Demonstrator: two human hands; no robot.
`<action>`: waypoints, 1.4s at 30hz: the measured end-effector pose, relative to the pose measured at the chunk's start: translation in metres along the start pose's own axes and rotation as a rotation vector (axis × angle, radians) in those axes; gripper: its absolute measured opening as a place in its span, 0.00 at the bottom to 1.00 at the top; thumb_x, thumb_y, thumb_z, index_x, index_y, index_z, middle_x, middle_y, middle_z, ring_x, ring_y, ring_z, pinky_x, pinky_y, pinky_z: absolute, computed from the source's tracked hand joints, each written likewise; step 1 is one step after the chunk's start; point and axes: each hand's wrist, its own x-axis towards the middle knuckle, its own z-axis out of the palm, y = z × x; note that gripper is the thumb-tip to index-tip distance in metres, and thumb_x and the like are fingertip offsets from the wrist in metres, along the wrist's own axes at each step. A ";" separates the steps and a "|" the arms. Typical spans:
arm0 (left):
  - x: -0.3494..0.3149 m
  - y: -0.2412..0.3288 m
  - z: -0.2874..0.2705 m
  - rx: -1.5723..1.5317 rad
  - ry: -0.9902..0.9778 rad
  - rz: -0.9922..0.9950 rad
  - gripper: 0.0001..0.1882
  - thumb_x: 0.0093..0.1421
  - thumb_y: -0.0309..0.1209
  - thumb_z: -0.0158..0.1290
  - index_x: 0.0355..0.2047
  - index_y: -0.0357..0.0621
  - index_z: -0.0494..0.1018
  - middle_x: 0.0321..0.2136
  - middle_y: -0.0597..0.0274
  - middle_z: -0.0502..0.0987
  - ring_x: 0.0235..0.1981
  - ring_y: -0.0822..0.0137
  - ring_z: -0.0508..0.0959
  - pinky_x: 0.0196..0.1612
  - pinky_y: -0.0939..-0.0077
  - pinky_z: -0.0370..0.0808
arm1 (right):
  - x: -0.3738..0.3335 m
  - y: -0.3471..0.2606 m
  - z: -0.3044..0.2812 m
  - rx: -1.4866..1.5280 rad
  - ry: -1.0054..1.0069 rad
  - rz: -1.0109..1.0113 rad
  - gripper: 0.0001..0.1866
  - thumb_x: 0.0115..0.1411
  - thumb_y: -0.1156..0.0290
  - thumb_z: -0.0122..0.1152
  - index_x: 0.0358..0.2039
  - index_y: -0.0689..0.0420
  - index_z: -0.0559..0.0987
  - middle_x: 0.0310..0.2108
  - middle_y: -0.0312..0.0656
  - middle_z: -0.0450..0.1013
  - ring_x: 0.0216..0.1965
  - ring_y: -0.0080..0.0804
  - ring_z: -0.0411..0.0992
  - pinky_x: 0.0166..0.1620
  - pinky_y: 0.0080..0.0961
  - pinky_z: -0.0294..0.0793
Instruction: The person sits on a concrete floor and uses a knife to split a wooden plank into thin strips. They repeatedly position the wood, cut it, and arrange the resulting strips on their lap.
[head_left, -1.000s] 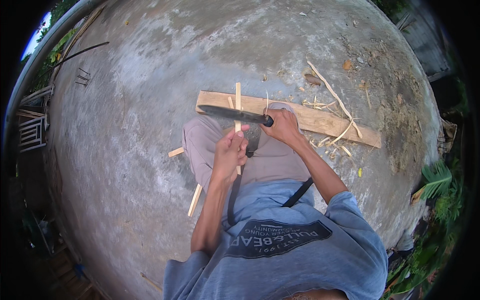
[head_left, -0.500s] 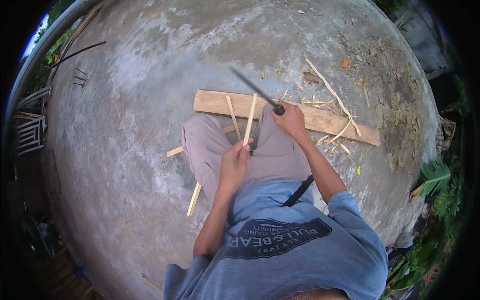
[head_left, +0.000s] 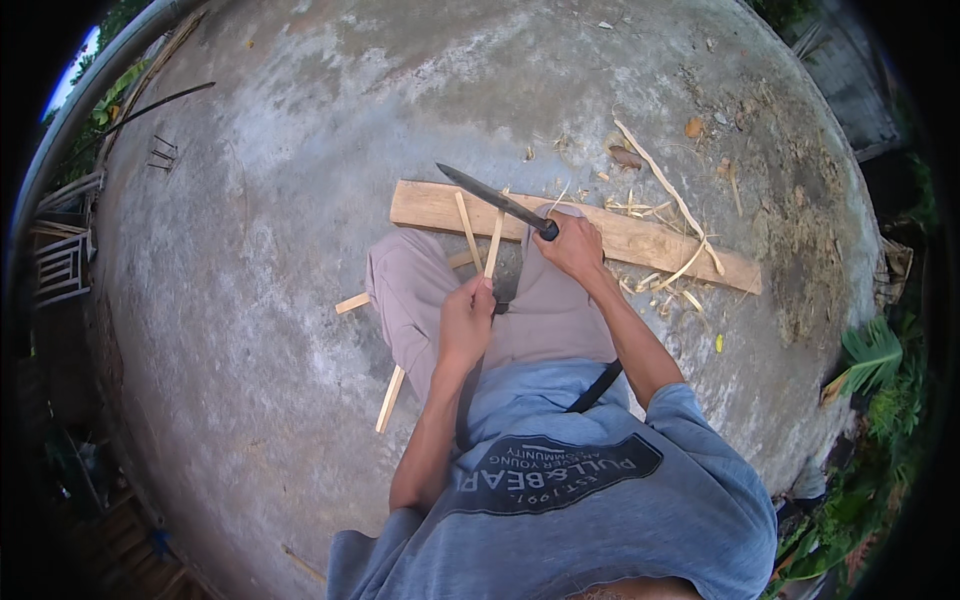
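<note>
Closed in a pinch, my left hand (head_left: 468, 322) holds a thin wooden strip (head_left: 494, 246) that points away from me. My right hand (head_left: 575, 247) is wrapped round the black handle of a long knife (head_left: 482, 190). Its dark blade slants up to the left and crosses over the strip near its far end. Beneath them lies a thick wooden plank (head_left: 640, 236), across the ground beyond my knees. Another strip (head_left: 467, 230) leans against the plank, left of the held one.
Pale wood shavings (head_left: 660, 282) lie about the plank's right part, with a long curled peel (head_left: 660, 175) over it. More strips (head_left: 391, 400) stick out by my left leg. Green plants (head_left: 880, 375) edge the concrete at right.
The knife has come down and left, its blade now turned flatter across the strip. My left hand and the strip have shifted slightly toward me.
</note>
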 end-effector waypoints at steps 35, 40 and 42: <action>-0.003 0.004 -0.045 -0.856 -0.621 -0.433 0.25 0.73 0.38 0.52 0.64 0.37 0.65 0.37 0.59 0.76 0.28 0.72 0.77 0.27 0.83 0.74 | 0.020 0.000 -0.040 0.539 -0.096 -0.204 0.14 0.58 0.66 0.70 0.42 0.57 0.82 0.34 0.44 0.81 0.40 0.37 0.79 0.49 0.33 0.75; -0.008 0.017 -0.019 -0.900 -0.412 -0.520 0.13 0.75 0.36 0.49 0.50 0.39 0.70 0.24 0.70 0.64 0.17 0.83 0.58 0.15 0.87 0.55 | 0.013 -0.017 -0.050 0.239 -0.081 -0.135 0.19 0.60 0.58 0.68 0.48 0.54 0.83 0.36 0.50 0.82 0.42 0.48 0.81 0.48 0.37 0.78; -0.007 0.020 -0.007 -0.782 -0.330 -0.476 0.13 0.75 0.38 0.49 0.49 0.40 0.71 0.24 0.73 0.63 0.16 0.84 0.56 0.16 0.87 0.52 | 0.007 -0.018 -0.050 0.123 -0.056 -0.116 0.21 0.60 0.56 0.68 0.48 0.54 0.84 0.35 0.51 0.82 0.40 0.49 0.81 0.46 0.38 0.78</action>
